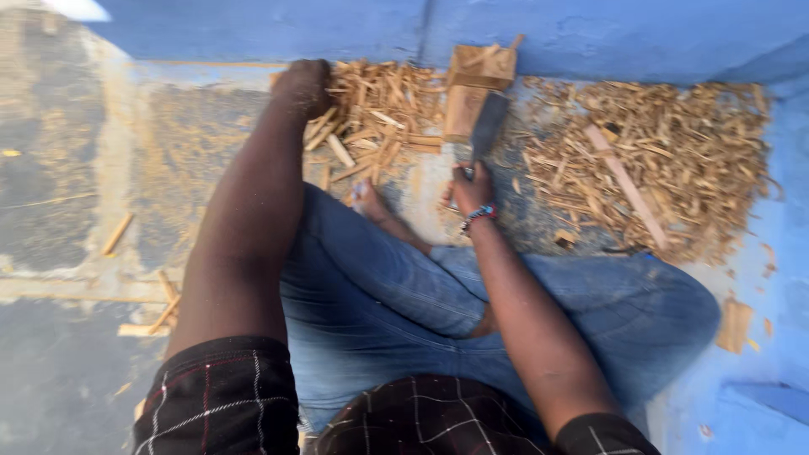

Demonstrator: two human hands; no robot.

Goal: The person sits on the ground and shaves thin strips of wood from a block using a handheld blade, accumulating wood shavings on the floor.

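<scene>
Blade (487, 126) in right hand (470, 189), grip pressed around its handle, left hand (301, 87) on wood chips (379, 114), grip unclear.

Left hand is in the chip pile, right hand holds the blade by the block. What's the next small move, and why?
Probably close the left hand on one stick from the wood chips and carry it to the wooden block. The right hand already holds the broad blade beside the block, whose top looks free.

I sit on a rough grey floor (76, 168) by a blue wall (632, 34). Two heaps of wood chips (674, 152) lie on it, with a wooden block (472, 84) between them. A few thin sticks (156, 312) lie near my left side.
</scene>
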